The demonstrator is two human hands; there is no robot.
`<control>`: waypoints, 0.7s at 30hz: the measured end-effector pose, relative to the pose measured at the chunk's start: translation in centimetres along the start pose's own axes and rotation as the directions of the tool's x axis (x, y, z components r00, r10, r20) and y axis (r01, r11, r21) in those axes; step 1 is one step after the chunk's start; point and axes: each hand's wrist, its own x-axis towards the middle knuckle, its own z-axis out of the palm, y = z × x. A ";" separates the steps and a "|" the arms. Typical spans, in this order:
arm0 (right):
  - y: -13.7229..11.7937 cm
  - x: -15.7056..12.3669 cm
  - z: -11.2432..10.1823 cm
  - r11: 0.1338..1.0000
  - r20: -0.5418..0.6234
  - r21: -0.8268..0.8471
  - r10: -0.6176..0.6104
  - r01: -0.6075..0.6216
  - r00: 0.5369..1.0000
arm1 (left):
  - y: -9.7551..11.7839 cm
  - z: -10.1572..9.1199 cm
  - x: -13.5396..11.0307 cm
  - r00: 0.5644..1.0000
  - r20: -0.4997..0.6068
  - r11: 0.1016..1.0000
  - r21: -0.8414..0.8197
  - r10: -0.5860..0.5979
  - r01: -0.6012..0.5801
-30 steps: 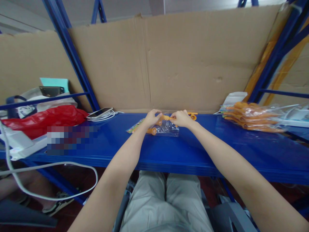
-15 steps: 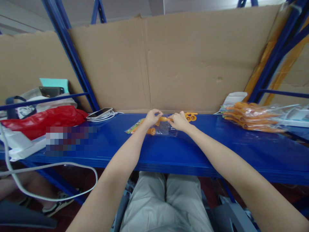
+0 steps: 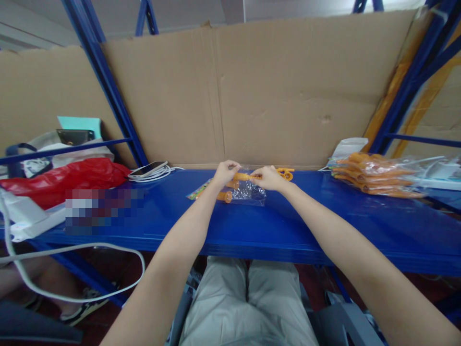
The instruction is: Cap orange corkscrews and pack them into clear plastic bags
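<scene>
A clear plastic bag (image 3: 250, 196) lies on the blue shelf top in front of me, with a colourful printed part at its left end. Orange plastic parts show in it, one with a round end (image 3: 226, 196). My left hand (image 3: 225, 174) is closed in a pinch at the bag's upper edge. Between my two hands is a long orange plastic piece (image 3: 243, 177), its right end pinched in the fingers of my right hand (image 3: 267, 178). Its left end is at the bag's mouth, partly behind my left hand. Just behind my right hand lie more orange pieces (image 3: 287, 173).
Several filled bags of orange parts (image 3: 374, 175) are stacked at the right. On the left are a phone (image 3: 153, 168) with a coiled white cable, a red plastic bag (image 3: 72, 178) and a white power strip (image 3: 39, 223). A cardboard sheet (image 3: 273, 96) stands behind.
My right hand has shifted slightly left with the orange piece, which now sits further into the bag's mouth. The clear film has opened up more around it.
</scene>
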 end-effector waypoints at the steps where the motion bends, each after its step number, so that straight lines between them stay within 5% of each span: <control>1: -0.1 0.0 -0.2 1.000 0.002 -0.002 -0.004 0.004 1.000 | 0.0 0.0 0.0 1.000 -0.006 1.000 -0.031 0.001 -0.002; 8: -1.6 -0.6 0.4 0.971 0.016 -0.230 -0.064 0.066 0.998 | 0.9 0.3 -0.3 0.998 0.026 0.998 -0.011 0.059 -0.059; 15: -3.3 -0.4 2.0 0.954 -0.044 -0.299 0.014 -0.027 0.999 | 1.1 0.9 -0.5 0.991 0.068 0.992 0.034 0.117 -0.120; 18: -3.1 -0.3 2.3 0.959 -0.022 -0.271 0.083 -0.086 0.996 | 0.7 1.0 -0.3 0.998 0.043 0.996 0.076 0.050 -0.054; 21: -2.7 -0.2 2.6 0.957 0.019 -0.258 0.140 -0.130 0.990 | -0.1 0.9 -0.2 0.991 -0.036 0.981 0.144 -0.128 0.132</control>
